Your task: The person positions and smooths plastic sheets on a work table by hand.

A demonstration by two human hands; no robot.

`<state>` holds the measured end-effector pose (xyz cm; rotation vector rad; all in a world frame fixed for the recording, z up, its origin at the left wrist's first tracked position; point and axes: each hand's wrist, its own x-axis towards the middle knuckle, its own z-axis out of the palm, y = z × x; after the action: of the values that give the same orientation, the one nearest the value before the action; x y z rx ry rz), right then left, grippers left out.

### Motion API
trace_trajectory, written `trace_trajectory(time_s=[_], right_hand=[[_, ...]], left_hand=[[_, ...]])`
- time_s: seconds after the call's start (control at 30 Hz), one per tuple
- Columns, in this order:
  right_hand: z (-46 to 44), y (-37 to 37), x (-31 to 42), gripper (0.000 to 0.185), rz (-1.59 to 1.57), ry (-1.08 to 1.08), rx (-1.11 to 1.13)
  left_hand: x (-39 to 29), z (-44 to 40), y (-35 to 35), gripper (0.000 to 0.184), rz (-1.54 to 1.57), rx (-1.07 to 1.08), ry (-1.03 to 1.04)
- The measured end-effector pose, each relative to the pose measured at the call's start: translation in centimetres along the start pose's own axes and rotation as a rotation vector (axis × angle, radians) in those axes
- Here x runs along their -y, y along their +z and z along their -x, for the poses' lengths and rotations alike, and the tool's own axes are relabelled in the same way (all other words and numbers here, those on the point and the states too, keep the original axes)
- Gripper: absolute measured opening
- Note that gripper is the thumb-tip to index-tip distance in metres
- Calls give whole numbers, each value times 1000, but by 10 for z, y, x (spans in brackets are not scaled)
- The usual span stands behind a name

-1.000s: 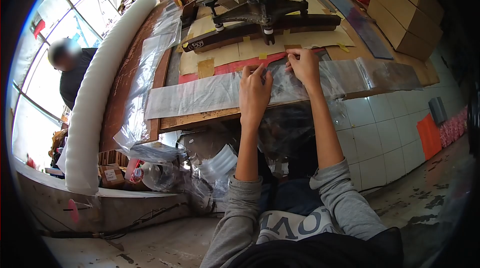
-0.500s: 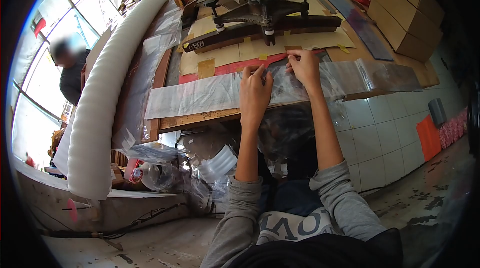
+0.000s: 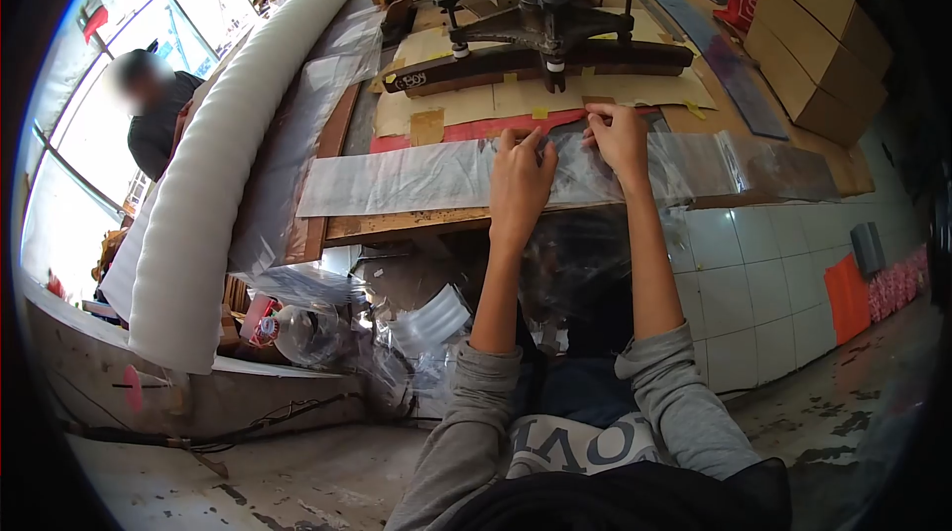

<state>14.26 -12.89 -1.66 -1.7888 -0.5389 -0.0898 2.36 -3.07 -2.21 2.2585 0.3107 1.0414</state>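
My left hand [image 3: 522, 177] lies on the clear plastic strip [image 3: 397, 177] along the table's front edge, its fingers bent and a little apart, with nothing visible in them. To its right, my right hand [image 3: 620, 141] has thumb and index finger drawn together at the edge of a red sheet [image 3: 476, 129]; what is between the fingertips is too small to make out. Just beyond both hands, a dark machine bar [image 3: 545, 70] with a clamp frame stands over yellowish card [image 3: 496, 100] held by bits of tape.
A long white foam roll [image 3: 223, 154] slants along the left side, with a person [image 3: 159, 110] behind it. Cardboard boxes [image 3: 813, 45] stand at the back right. Crumpled plastic [image 3: 416, 333] and a large bottle [image 3: 307, 335] are under the table.
The view has shifted slightly, so the table appears a bit further right and lower. The foam roll has moved relative to the table's left side. My hands keep nearly the same pose.
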Motion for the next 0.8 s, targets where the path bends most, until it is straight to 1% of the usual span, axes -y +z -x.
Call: trace_trajectory(time_s=[0.8], right_hand=[[2, -1, 3, 21, -5, 0, 0]], left_hand=[[1, 0, 0, 28, -14, -3, 24]])
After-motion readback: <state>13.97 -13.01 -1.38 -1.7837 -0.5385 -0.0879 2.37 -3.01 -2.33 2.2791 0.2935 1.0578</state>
